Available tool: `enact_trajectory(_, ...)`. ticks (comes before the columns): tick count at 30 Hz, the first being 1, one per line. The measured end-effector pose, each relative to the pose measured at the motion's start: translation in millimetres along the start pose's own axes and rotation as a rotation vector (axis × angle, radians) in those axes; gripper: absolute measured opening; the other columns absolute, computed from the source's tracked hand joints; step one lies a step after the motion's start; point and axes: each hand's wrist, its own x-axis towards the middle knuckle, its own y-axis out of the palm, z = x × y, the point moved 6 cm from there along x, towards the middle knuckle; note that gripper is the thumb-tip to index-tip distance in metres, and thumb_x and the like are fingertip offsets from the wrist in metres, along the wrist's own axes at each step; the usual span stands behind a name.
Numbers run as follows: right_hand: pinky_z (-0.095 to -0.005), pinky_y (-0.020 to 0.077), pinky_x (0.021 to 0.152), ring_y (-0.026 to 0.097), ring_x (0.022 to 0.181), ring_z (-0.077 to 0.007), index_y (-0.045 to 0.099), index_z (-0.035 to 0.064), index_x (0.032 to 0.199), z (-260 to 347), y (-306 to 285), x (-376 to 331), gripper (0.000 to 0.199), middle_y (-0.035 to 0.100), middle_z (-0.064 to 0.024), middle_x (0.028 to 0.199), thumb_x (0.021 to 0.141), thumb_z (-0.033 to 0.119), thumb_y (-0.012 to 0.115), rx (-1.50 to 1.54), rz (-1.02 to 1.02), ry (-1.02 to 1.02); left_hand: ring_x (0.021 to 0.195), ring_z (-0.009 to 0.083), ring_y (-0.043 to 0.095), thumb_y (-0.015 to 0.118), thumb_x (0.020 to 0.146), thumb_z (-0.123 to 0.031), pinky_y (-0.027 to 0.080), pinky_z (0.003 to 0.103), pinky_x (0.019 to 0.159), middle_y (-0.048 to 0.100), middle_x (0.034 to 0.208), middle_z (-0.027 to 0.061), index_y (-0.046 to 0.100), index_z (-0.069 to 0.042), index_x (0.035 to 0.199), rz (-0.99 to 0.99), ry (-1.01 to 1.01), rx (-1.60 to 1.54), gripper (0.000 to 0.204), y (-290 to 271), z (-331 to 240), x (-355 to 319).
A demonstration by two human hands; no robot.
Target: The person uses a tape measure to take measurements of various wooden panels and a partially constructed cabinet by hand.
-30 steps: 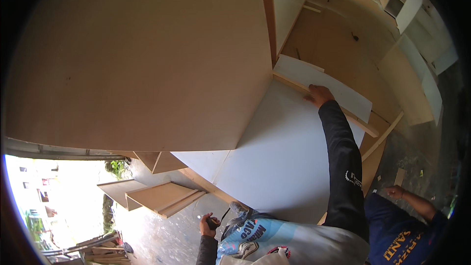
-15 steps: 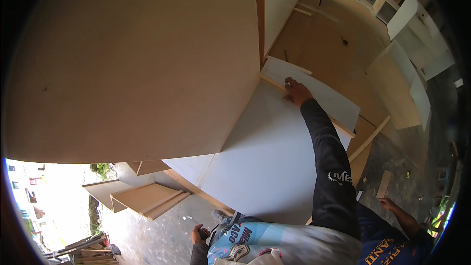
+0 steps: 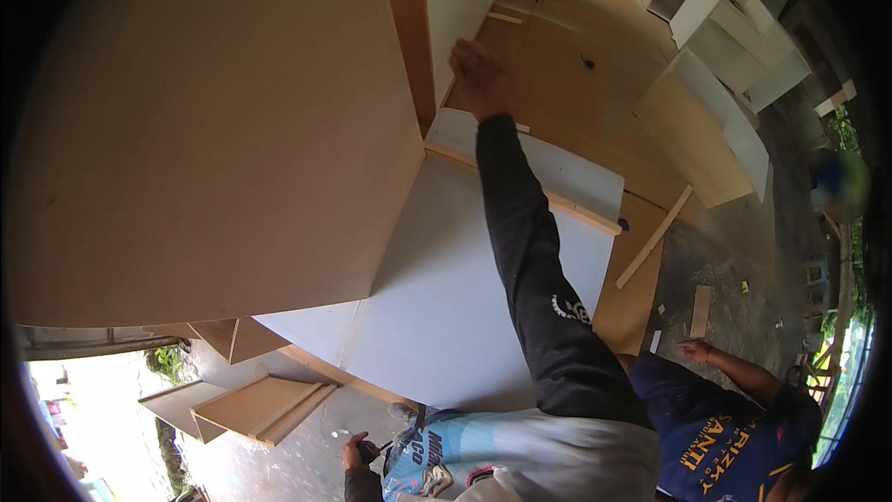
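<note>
Black cloth covers the right sleeve (image 3: 525,232), which stretches over a smooth, pale blue-white panel (image 3: 446,307). By the light-blue shirt (image 3: 465,444), the left hand (image 3: 353,451) has its fingers wrapped round a small dark object (image 3: 370,453). Along the panel's far side runs a straight, squared wooden strip (image 3: 583,212), with a narrow white board (image 3: 576,178) beyond. At left rises a broad, matte tan board (image 3: 204,130). Farther out, the right hand (image 3: 483,79) blurs above a flat brown sheet (image 3: 557,112), near a boxy cabinet (image 3: 465,0); I cannot tell whether its fingers grip anything. At lower right is a co-worker in navy (image 3: 715,428). Grey, speckled floor (image 3: 753,288) spreads toward angular, pale cabinet pieces (image 3: 701,135).
</note>
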Motion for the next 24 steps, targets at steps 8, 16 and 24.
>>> enact_trajectory(8,-0.0439,0.0507,0.095,0.060,0.102,-0.0321,0.056,-0.0095,0.121,-66.8,63.9,14.8,0.057,0.062,-0.0200,0.109,0.108,0.040,0.030,-0.215,-0.145,0.184,0.052,0.0328,0.063,0.061,0.084,-0.026,0.054,0.043,0.047,0.062,0.066,0.0176,0.063,0.006,0.105,0.049,0.207,0.199,0.039,21.8,-47.5,-8.8)
enact_trajectory(16,-0.0458,0.0428,0.112,0.052,0.128,-0.0374,0.049,-0.0138,0.129,13.0,304.5,49.3,0.062,0.053,-0.0294,0.134,0.109,0.040,0.025,-0.376,0.452,-0.108,0.057,0.0369,0.065,0.050,0.092,-0.032,0.058,0.048,0.055,0.065,0.070,0.0208,0.063,0.005,0.112,0.083,0.174,0.182,0.044,-23.8,-1.0,6.2)
enact_trajectory(24,-0.0477,0.0314,0.114,0.044,0.137,-0.0333,0.037,-0.0053,0.148,54.1,479.7,48.2,0.088,0.048,-0.0230,0.146,0.097,0.066,0.040,-0.422,0.791,-0.274,0.040,0.0195,0.037,0.051,0.099,-0.017,0.057,0.053,0.089,0.036,0.047,0.0070,0.054,0.001,0.128,-0.040,-0.126,-0.007,0.035,-37.4,37.4,50.3)
